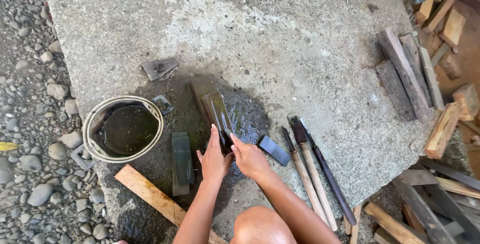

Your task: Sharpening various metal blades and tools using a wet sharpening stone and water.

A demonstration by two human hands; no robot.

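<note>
We are working on a wet concrete slab (pixel 280 39), and we are taking the long sharpening stone (pixel 212 105) at its middle as our landmark. Far to the left of the stone, a metal bucket (pixel 91 124) of dark water is sitting at the slab's edge. Nearer the stone, still on its left, a smaller dark block (pixel 181 163) is lying flat, with a pale wooden plank (pixel 150 194) below it.

At the near end of the stone, our left hand (pixel 214 160) is lying flat, fingers (pixel 214 135) stretched out straight and close together, pressing down on a small dark blade (pixel 225 141) that is resting on the stone. Our right hand (pixel 250 160) is touching it from the right, fingers (pixel 234 140) loosely curled, the tips pinching the blade's edge; we cannot tell how firmly they are closing.

Just right of the stone a small flat dark piece (pixel 274 150) is lying on the wet patch. Farther right, three long-handled tools (pixel 312 174) are lying side by side, and well beyond them scraps of wood (pixel 405 74) are piling up.
</note>
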